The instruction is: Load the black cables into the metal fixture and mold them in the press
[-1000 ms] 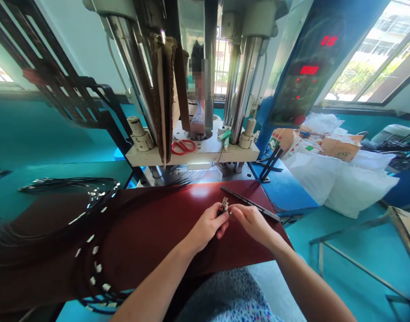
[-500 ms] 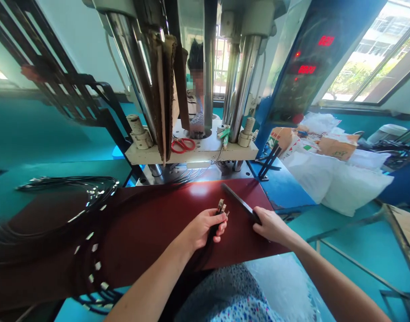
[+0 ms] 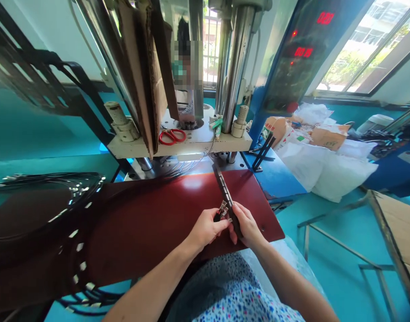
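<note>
Nearest you, over the desk's (image 3: 164, 223) near right part, your left hand (image 3: 205, 229) has thumb and fingers closed on a small cluster of metal-tipped plugs (image 3: 222, 209). Your right hand (image 3: 248, 226) is clamped around the near end of the dark bar (image 3: 221, 184), which slants away to the far left, with pale pieces set in a row along it. The plugs are just left of the bar, close to your right fingertips. Your fingers overlap there and the parts are tiny, so I can't tell whether any plug touches the bar.

For this close work, grip the bar firmly and hold it at a steady angle. Pinch one plug near its metal tip, fan the others out of its way, and square it to the bar before you press. Go gently: a tilted plug could catch or bend, and a loose grip could let the bar twist.

To the left, black cables (image 3: 102, 294) with white tags (image 3: 83, 266) loop over the near edge; leave them enough slack not to tug. At the far side stands the press (image 3: 198, 146), with red scissors (image 3: 172, 137) on its plate. White bags (image 3: 346, 174) lie to the far right.
</note>
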The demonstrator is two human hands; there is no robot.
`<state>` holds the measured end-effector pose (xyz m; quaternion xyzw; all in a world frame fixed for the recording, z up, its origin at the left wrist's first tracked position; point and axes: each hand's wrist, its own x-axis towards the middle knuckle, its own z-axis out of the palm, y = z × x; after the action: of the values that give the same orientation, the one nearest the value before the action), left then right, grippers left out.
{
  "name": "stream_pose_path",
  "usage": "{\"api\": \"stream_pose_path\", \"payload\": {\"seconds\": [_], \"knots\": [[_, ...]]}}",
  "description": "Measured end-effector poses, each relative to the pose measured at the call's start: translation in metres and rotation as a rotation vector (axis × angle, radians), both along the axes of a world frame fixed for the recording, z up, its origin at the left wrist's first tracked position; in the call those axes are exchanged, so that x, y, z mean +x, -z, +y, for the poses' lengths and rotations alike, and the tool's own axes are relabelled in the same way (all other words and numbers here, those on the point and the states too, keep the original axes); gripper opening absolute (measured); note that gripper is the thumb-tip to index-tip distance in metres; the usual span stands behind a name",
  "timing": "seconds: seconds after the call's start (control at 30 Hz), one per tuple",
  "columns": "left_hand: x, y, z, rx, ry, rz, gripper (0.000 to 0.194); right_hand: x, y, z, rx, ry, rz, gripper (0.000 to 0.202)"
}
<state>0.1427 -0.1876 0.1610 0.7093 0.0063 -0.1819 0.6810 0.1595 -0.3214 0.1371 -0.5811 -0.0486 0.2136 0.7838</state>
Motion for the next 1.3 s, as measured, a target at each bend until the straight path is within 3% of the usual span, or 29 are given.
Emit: {"api": "stream_pose_path", "payload": {"seconds": [0.27, 0.5, 0.73, 0.93, 1.1, 1.3], "knots": [[0.002, -0.003, 0.003, 0.003, 0.040, 0.028, 0.017, -0.004, -0.005, -0.001, -0.091, 0.009, -0.071, 0.048], [0.002, 0.003, 0.006, -0.001, 0.014, 0.053, 0.016, -0.006, 0.001, 0.005, -0.257, 0.013, -0.161, 0.051], [0.007, 0.004, 0.019, -0.118, -0.016, -0.052, 0.031, -0.002, 0.002, 0.000, -0.070, 0.052, -0.050, 0.048], [0.006, 0.009, 0.023, -0.217, -0.085, 0.032, 0.037, -0.006, 0.004, -0.002, -0.063, 0.054, -0.067, 0.049], [0.004, 0.009, 0.027, -0.393, 0.002, 0.167, 0.033, -0.007, 0.004, -0.002, -0.061, 0.058, -0.097, 0.047], [0.005, 0.008, 0.029, -0.328, 0.009, 0.140, 0.029, -0.007, 0.004, -0.003, -0.063, 0.060, -0.091, 0.047]]}}
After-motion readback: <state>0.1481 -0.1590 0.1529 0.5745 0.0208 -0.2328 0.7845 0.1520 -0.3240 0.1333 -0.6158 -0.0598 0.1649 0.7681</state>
